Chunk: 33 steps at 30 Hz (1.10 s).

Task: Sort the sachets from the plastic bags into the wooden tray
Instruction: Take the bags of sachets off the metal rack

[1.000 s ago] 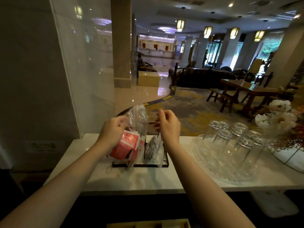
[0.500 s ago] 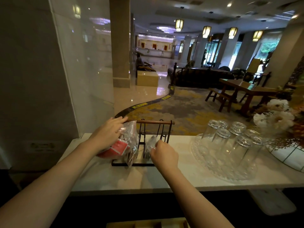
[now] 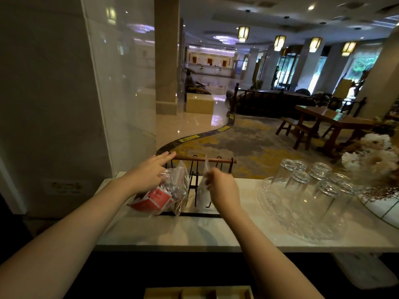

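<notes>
White marble forms the counter (image 3: 194,231), which looks out over a dim hotel lobby with lanterns, pillars and a patterned carpet. On its right stands a glass tray (image 3: 278,214) of upturned tumblers (image 3: 319,182), with flowers (image 3: 375,156) beyond. On the left, a black wire rack (image 3: 203,169) with a wooden top bar holds a plastic bag (image 3: 170,186) of red sachets (image 3: 154,198) and a second clear bag (image 3: 203,190). The wooden tray (image 3: 198,293) shows at the near edge. The left hand (image 3: 149,172) lies flat and spread on the red-sachet bag. The right hand (image 3: 222,186) pinches the second bag's top edge.
</notes>
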Each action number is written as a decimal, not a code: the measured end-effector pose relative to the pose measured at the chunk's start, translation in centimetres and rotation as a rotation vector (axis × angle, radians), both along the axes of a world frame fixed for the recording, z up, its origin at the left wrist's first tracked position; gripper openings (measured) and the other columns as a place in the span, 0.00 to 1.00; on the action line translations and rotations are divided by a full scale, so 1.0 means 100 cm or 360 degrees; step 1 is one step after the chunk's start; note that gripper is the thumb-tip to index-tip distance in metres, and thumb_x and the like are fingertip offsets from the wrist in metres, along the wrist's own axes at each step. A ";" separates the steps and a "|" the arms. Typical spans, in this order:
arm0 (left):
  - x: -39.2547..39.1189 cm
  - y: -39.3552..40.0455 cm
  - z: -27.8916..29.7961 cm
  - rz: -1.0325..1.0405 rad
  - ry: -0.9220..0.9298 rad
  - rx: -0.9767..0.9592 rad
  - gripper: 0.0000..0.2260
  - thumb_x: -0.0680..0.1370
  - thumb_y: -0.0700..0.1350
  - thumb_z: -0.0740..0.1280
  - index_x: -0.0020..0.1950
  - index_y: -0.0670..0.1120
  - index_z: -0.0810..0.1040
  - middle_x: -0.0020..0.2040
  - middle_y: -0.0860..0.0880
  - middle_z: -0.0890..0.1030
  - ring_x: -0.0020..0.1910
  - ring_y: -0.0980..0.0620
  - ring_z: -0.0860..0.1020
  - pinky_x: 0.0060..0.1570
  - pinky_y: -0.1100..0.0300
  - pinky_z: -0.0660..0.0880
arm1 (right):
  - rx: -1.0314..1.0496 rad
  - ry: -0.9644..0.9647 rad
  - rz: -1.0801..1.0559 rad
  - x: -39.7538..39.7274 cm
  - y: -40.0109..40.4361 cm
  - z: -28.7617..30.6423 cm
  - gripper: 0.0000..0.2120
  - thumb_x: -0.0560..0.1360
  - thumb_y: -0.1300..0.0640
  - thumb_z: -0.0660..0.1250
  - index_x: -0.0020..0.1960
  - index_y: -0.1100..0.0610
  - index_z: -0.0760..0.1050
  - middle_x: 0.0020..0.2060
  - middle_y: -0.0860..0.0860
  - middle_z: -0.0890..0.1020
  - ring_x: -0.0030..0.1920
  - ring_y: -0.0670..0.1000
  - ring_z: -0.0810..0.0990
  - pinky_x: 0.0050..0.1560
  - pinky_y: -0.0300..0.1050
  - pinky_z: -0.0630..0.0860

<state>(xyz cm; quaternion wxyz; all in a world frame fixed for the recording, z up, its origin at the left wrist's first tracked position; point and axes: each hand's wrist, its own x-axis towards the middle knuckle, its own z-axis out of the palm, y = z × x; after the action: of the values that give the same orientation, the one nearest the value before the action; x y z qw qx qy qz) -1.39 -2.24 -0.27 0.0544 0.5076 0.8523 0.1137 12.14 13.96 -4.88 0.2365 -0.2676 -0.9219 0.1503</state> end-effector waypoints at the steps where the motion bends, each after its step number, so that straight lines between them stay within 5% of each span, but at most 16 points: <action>1: 0.000 0.001 0.000 -0.0003 0.0006 -0.0003 0.13 0.80 0.46 0.59 0.57 0.45 0.80 0.78 0.57 0.46 0.76 0.55 0.45 0.73 0.53 0.51 | 0.0030 0.0162 0.0056 0.002 0.001 0.014 0.10 0.76 0.63 0.61 0.54 0.55 0.77 0.43 0.51 0.84 0.43 0.54 0.82 0.44 0.53 0.80; 5: -0.005 0.000 -0.001 -0.0018 -0.0130 0.0134 0.14 0.81 0.48 0.58 0.59 0.46 0.80 0.75 0.61 0.51 0.75 0.57 0.49 0.71 0.55 0.53 | -0.0287 0.0715 0.0483 0.015 -0.007 0.064 0.08 0.78 0.61 0.62 0.46 0.52 0.77 0.33 0.46 0.80 0.33 0.47 0.79 0.38 0.48 0.77; 7: -0.005 -0.001 0.001 -0.0008 -0.0389 0.0324 0.16 0.81 0.49 0.58 0.63 0.46 0.77 0.74 0.56 0.61 0.73 0.57 0.57 0.67 0.58 0.58 | -0.0588 0.0656 0.0795 0.022 -0.013 0.077 0.06 0.77 0.60 0.64 0.47 0.53 0.80 0.37 0.51 0.83 0.34 0.48 0.79 0.40 0.47 0.79; 9: 0.004 -0.004 0.004 0.0043 -0.0753 0.0533 0.15 0.80 0.49 0.58 0.65 0.51 0.75 0.63 0.54 0.76 0.63 0.57 0.72 0.57 0.62 0.69 | -0.0725 0.0380 0.1057 0.024 -0.018 0.075 0.05 0.75 0.59 0.67 0.49 0.55 0.81 0.44 0.50 0.82 0.43 0.49 0.80 0.48 0.46 0.78; 11: 0.021 -0.008 0.010 0.0028 -0.0977 0.0720 0.12 0.80 0.49 0.57 0.57 0.54 0.78 0.46 0.58 0.84 0.48 0.63 0.80 0.46 0.65 0.74 | -0.0456 0.0264 0.1086 0.020 -0.020 0.063 0.06 0.73 0.56 0.71 0.48 0.54 0.82 0.55 0.48 0.77 0.58 0.47 0.74 0.61 0.46 0.72; 14: 0.036 -0.015 0.007 0.0102 -0.1190 0.0851 0.12 0.79 0.54 0.56 0.53 0.58 0.78 0.45 0.55 0.85 0.45 0.61 0.82 0.45 0.63 0.76 | -0.0085 0.0345 0.1005 0.009 -0.023 0.051 0.06 0.70 0.51 0.73 0.46 0.51 0.83 0.72 0.49 0.64 0.72 0.49 0.60 0.71 0.48 0.60; 17: 0.048 -0.025 -0.002 0.0095 -0.1524 0.0928 0.13 0.78 0.54 0.57 0.57 0.52 0.77 0.52 0.43 0.83 0.50 0.47 0.83 0.53 0.50 0.78 | -0.0135 0.0314 0.0839 0.003 -0.034 0.047 0.07 0.70 0.50 0.72 0.47 0.51 0.83 0.66 0.48 0.71 0.67 0.50 0.68 0.66 0.50 0.69; 19: 0.056 -0.026 -0.007 0.0102 -0.1699 0.0991 0.14 0.76 0.49 0.59 0.59 0.48 0.77 0.49 0.40 0.83 0.46 0.48 0.84 0.50 0.53 0.81 | -0.0259 0.0260 0.0777 0.001 -0.045 0.043 0.07 0.71 0.52 0.72 0.49 0.53 0.83 0.54 0.46 0.73 0.56 0.48 0.74 0.57 0.46 0.75; 22: 0.054 -0.027 -0.022 0.0107 -0.1749 0.0949 0.10 0.74 0.41 0.67 0.55 0.42 0.77 0.35 0.45 0.83 0.31 0.58 0.83 0.29 0.66 0.78 | -0.0241 0.0273 0.0667 -0.003 -0.058 0.028 0.07 0.72 0.56 0.71 0.49 0.56 0.82 0.47 0.45 0.73 0.47 0.45 0.74 0.50 0.40 0.75; 24: 0.045 -0.032 -0.036 0.0138 -0.1708 0.0818 0.25 0.67 0.48 0.73 0.63 0.49 0.74 0.42 0.52 0.84 0.39 0.60 0.83 0.34 0.68 0.78 | -0.0373 0.0268 0.0602 -0.006 -0.062 0.016 0.07 0.72 0.56 0.70 0.49 0.57 0.82 0.48 0.47 0.76 0.47 0.44 0.74 0.49 0.36 0.73; 27: 0.045 -0.045 -0.050 0.0224 -0.1279 0.0741 0.20 0.71 0.48 0.72 0.61 0.57 0.73 0.52 0.55 0.82 0.49 0.57 0.82 0.42 0.66 0.78 | -0.0558 0.0211 0.0526 -0.009 -0.067 0.000 0.08 0.73 0.56 0.70 0.50 0.58 0.81 0.49 0.51 0.80 0.46 0.43 0.75 0.48 0.35 0.74; 31: 0.039 -0.046 -0.051 0.0356 -0.0991 0.0812 0.04 0.76 0.44 0.67 0.48 0.51 0.79 0.45 0.53 0.81 0.47 0.53 0.81 0.37 0.70 0.75 | -0.1338 0.0345 0.0634 -0.009 -0.063 -0.011 0.03 0.73 0.55 0.69 0.43 0.54 0.78 0.43 0.48 0.81 0.46 0.46 0.79 0.48 0.43 0.80; 33: 0.026 -0.050 -0.049 0.0350 -0.0758 0.0744 0.06 0.77 0.44 0.64 0.44 0.56 0.76 0.45 0.54 0.80 0.48 0.51 0.80 0.44 0.62 0.76 | -0.1523 0.0563 0.0518 -0.011 -0.051 -0.017 0.05 0.76 0.54 0.67 0.45 0.55 0.75 0.44 0.51 0.80 0.45 0.50 0.80 0.41 0.40 0.78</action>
<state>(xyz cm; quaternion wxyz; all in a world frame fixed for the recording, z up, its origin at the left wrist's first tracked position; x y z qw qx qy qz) 1.21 -7.21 -5.21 0.1216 0.3708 0.8161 0.4262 11.05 8.86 -6.53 0.2135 -0.1696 -0.7259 0.6314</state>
